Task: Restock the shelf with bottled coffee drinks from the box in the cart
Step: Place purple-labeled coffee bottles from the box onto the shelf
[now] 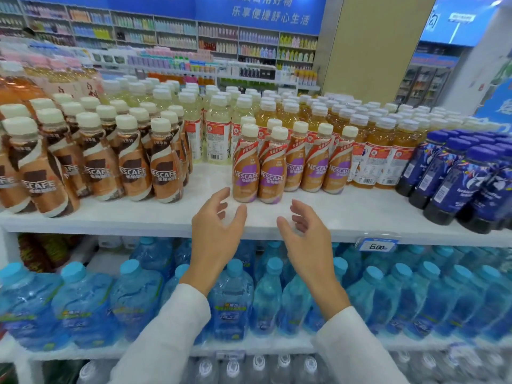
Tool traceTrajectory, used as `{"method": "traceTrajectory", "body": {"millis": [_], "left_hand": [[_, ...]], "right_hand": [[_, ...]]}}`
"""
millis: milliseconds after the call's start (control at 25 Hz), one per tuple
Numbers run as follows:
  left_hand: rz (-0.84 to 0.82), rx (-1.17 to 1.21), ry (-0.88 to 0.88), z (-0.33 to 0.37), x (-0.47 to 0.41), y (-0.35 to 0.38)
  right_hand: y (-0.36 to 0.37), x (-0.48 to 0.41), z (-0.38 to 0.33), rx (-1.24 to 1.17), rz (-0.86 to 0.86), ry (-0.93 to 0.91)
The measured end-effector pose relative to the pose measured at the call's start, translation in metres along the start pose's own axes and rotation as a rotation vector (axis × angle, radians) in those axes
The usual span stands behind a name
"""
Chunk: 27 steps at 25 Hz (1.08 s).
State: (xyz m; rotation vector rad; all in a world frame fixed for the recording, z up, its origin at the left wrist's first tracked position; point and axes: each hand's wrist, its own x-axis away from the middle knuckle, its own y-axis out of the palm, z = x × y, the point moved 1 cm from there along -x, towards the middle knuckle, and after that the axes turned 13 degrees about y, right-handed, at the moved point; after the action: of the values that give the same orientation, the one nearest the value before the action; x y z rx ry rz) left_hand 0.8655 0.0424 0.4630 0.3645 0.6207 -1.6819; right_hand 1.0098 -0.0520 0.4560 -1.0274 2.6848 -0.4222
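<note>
Left hand (216,236): fingers loosely spread, holding nothing;
Right hand (307,239): fingers spread, empty;
Coffee bottles (273,167): upright on shelf (138,214); rear ones half hidden;
Price tag (378,245): partly blurred

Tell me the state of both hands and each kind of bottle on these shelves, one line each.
left hand: open, empty, before the shelf edge.
right hand: open, empty, beside it.
purple-label coffee bottles: upright, capped, few, near the front.
brown-label coffee bottles: upright, capped, packed rows.
top shelf: bare gap between the coffee groups.
water bottles: capped, filling the lower shelf.
</note>
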Motion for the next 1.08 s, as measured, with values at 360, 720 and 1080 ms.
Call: {"method": "traceTrajectory", "body": {"millis": [360, 720, 1080], "left_hand": [[0.187, -0.028, -0.203, 0.006, 0.200, -0.084], [0.350, -0.211, -0.512, 0.011, 0.417, -0.211], [0.802, -0.282, -0.745, 0.025, 0.567, -0.348]], "right_hand": [[-0.036, 0.152, 0.068, -0.119, -0.248, 0.106], [0.039, 0.326, 0.136, -0.107, -0.663, 0.359], [0.144, 0.457, 0.128, 0.053, -1.006, 0.391]]}}
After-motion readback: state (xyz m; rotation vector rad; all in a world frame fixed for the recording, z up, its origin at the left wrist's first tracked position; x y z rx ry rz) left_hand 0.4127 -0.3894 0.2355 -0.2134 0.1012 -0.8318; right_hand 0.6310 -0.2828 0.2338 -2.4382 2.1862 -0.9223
